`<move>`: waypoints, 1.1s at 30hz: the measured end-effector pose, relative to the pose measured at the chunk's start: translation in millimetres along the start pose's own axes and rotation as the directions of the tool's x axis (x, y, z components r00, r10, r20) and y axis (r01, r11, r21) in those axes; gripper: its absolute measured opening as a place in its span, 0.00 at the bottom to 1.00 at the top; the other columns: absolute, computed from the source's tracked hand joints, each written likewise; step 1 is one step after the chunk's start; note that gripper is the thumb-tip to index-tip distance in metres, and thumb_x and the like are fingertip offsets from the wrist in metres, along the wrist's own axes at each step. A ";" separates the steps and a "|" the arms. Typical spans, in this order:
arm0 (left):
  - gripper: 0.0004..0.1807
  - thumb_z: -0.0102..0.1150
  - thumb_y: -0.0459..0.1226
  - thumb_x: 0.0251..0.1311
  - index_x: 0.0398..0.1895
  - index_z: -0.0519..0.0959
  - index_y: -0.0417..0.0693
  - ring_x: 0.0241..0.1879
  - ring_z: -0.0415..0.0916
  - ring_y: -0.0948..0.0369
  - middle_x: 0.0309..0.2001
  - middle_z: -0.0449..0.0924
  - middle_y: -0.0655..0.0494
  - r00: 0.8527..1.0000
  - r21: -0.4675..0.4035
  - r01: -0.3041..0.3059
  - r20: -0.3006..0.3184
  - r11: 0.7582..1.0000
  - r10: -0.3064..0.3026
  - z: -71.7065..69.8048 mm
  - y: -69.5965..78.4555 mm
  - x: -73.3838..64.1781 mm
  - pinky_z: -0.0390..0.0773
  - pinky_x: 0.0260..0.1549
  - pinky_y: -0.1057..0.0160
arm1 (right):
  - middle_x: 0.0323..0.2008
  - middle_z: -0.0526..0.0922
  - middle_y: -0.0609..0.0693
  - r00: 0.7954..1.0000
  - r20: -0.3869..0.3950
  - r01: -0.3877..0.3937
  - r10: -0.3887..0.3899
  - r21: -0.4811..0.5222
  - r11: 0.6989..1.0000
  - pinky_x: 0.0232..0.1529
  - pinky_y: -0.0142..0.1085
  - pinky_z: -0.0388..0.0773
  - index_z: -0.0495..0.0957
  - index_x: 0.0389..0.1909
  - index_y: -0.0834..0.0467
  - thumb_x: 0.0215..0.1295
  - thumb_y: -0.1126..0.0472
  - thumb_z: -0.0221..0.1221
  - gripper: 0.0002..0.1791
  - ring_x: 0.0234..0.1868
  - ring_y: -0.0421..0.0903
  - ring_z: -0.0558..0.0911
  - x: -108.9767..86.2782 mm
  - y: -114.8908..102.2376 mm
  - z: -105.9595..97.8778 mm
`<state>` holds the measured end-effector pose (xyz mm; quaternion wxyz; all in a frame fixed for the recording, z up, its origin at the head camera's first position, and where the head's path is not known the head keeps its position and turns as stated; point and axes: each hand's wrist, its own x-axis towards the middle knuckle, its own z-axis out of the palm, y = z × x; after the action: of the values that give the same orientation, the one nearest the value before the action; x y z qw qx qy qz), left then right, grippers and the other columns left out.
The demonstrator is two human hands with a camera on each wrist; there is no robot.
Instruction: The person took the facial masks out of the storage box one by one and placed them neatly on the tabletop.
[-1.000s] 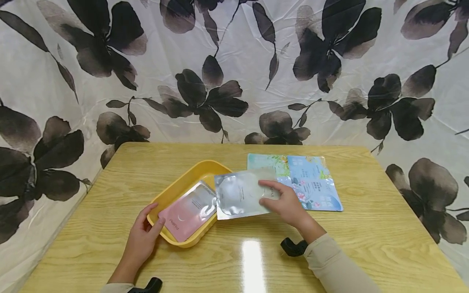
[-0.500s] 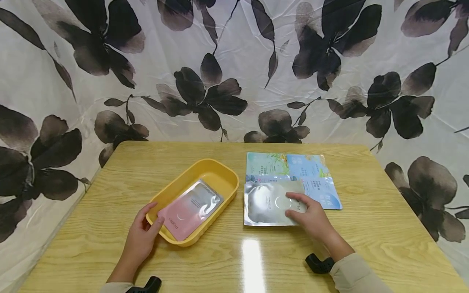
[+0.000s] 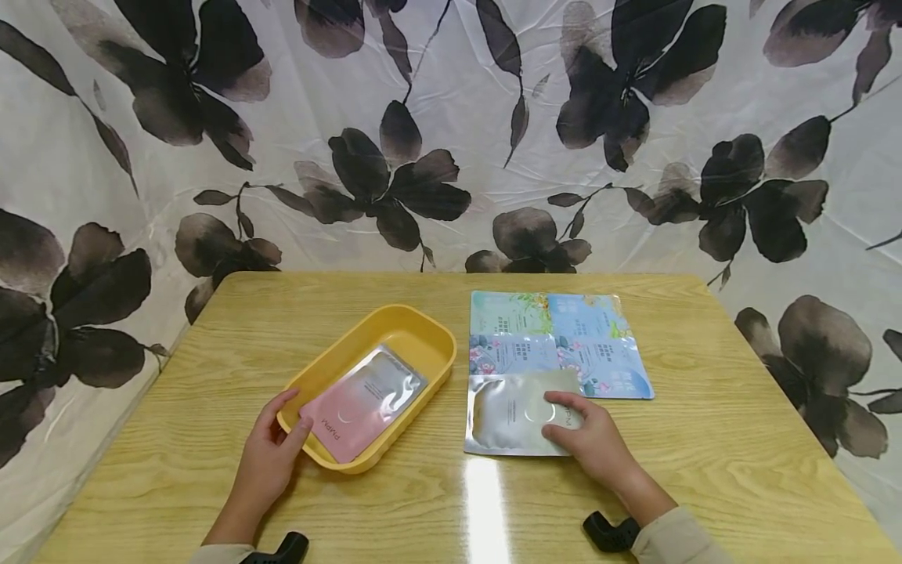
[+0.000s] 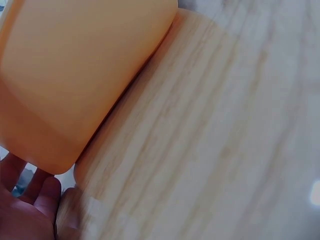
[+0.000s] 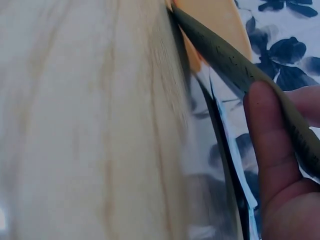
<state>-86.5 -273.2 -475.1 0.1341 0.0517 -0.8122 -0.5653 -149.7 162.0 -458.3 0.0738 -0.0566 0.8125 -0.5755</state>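
Note:
In the head view my left hand (image 3: 268,450) grips the near-left corner of a yellow plastic tray (image 3: 417,333), thumb at the rim. A pink and silver sheet mask packet (image 3: 359,407) lies inside the tray. To the right, my right hand (image 3: 599,439) pinches the right edge of a pale green and silver sheet mask packet (image 3: 496,415). Its far edge overlaps the floral packets behind. In the right wrist view the packet (image 5: 225,55) runs between thumb and fingers, tilted above the table. The left wrist view shows the tray's outer wall (image 4: 85,75), with fingers at its end.
Several blue and green floral sheet mask packets (image 3: 606,364) lie side by side at the back right of the wooden table (image 3: 338,517). A flower-print cloth (image 3: 507,172) hangs behind the table. Black wrist devices (image 3: 609,533) sit on both wrists.
The pale green and silver packet moved with my right hand from over the tray to the right, then slightly nearer, in front of the floral packets. The left hand stays on the tray.

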 end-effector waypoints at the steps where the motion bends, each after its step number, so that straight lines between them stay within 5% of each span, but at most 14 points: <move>1: 0.27 0.55 0.32 0.73 0.71 0.62 0.35 0.54 0.65 0.76 0.69 0.59 0.34 1.000 -0.005 -0.001 0.001 1.000 0.001 0.0 -0.3 0.1 0.67 0.48 0.84 | 0.61 0.75 0.62 1.000 -0.002 -0.002 0.002 -0.001 1.000 0.49 0.28 0.74 0.78 0.59 0.66 0.58 0.67 0.70 0.27 0.56 0.51 0.74 -0.5 -0.1 1.0; 14: 0.27 0.55 0.30 0.72 0.71 0.61 0.32 0.53 0.65 0.77 0.68 0.59 0.32 1.000 -0.032 -0.012 -0.001 0.999 0.012 0.1 -1.2 0.2 0.67 0.47 0.84 | 0.59 0.78 0.60 0.999 0.001 -0.040 0.041 -0.173 0.984 0.60 0.48 0.71 0.81 0.55 0.61 0.55 0.65 0.71 0.24 0.61 0.55 0.73 -8.5 -2.9 5.3; 33: 0.27 0.53 0.30 0.73 0.71 0.59 0.32 0.53 0.65 0.78 0.68 0.58 0.30 1.000 -0.041 -0.014 0.016 0.999 0.015 -0.1 -0.3 -0.1 0.67 0.48 0.84 | 0.56 0.81 0.58 0.999 0.042 0.030 -0.016 -0.353 0.935 0.63 0.54 0.68 0.81 0.55 0.60 0.57 0.59 0.71 0.24 0.63 0.60 0.73 -10.6 -2.7 0.8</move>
<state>-86.4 -273.4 -475.4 0.1324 0.0384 -0.8019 -0.5813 -139.1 162.2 -455.4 0.0712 -0.0893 0.9004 -0.4198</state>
